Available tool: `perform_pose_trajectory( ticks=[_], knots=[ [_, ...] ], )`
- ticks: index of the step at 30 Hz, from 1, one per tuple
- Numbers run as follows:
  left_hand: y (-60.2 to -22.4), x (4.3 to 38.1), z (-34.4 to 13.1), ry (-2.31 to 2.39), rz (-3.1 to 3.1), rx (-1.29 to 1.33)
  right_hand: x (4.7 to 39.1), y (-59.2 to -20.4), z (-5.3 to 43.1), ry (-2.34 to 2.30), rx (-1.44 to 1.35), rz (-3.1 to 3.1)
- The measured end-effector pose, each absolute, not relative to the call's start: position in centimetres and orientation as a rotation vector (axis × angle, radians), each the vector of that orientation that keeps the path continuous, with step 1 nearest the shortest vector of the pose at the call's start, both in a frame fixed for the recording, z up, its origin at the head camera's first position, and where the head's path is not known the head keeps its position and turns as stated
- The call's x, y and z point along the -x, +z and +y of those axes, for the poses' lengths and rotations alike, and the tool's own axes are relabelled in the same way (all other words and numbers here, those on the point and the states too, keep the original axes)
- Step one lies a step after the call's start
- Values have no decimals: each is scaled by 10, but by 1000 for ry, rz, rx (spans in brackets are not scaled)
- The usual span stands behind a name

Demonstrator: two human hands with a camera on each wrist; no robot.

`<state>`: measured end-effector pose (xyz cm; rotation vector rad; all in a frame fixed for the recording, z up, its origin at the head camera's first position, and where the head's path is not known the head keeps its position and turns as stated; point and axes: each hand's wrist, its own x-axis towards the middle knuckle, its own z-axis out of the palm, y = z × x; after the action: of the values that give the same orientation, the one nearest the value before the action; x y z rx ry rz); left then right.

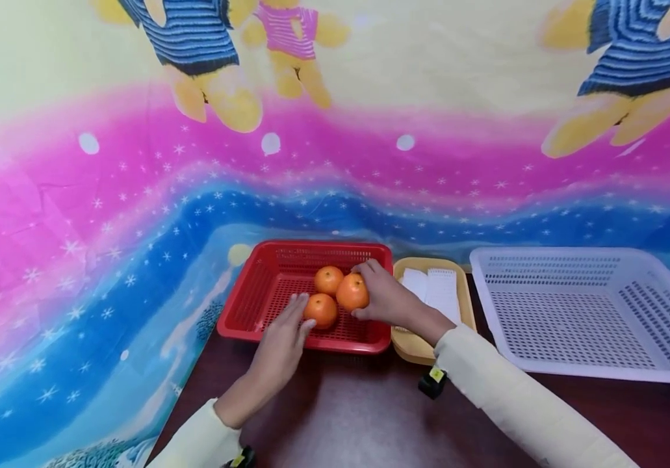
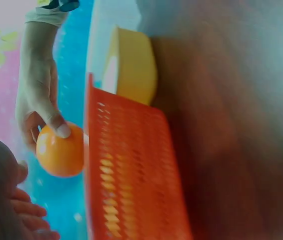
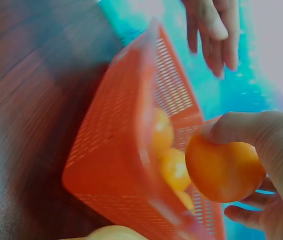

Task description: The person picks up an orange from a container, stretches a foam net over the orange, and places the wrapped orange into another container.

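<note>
Right hand [image 1: 387,296] pinches 1 round, glossy orange fruit [image 1: 353,292] above a red, perforated plastic basket [image 1: 279,292] holding at least 2 more fruits [image 1: 321,311]; the left hand [image 1: 279,344] hovers empty, fingers loosely extended. Transfer apparently under way, the next move calls for steady grip.

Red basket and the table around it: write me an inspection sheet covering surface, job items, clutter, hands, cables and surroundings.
Surface: dark reddish-brown table, with a bright sheen in front of the baskets.
Job items: held orange raised over the red basket; other oranges inside, exact count partly hidden.
Clutter: yellow tray with white sheet-like items; pale basket to its right.
Left hand: fingers extended at the red basket's near side, holding nothing.
Right hand: grips the held orange.
Cables: nothing seen.
Surroundings: printed backdrop behind the table, showing cartoon figures in striped tops.
</note>
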<state>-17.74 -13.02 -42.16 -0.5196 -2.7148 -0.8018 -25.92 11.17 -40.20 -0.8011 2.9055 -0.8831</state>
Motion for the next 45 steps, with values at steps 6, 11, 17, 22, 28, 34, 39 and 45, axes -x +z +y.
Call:
perform_pose_trajectory(
  ticks=[6, 11, 17, 22, 28, 34, 39, 45],
  knots=[
    [-401, 194, -93, -1206, -2729, 544, 247, -381, 132, -1044, 761, 2887],
    [-396, 202, -64, -1529, -2707, 654, 235, -374, 155, -1061, 824, 2920],
    [-401, 203, -41, -1693, -2650, 785, 216, -379, 180, -1058, 943, 2934],
    [-408, 193, -28, -1576, -2698, 860, 195, -388, 197, -1053, 974, 2925],
    [-415, 163, -13, -1362, -2702, 1027, 161, -402, 215, -1114, 991, 2931],
    [-432, 134, 1, -1121, -2563, 1171, 130, -418, 230, -997, 1042, 3046],
    [-449, 123, 7, -1056, -2581, 1142, 118, -432, 232, -901, 1010, 3086],
    [-476, 116, 13, -1210, -2689, 1098, 108, -460, 232, -829, 994, 3146]
  ],
)
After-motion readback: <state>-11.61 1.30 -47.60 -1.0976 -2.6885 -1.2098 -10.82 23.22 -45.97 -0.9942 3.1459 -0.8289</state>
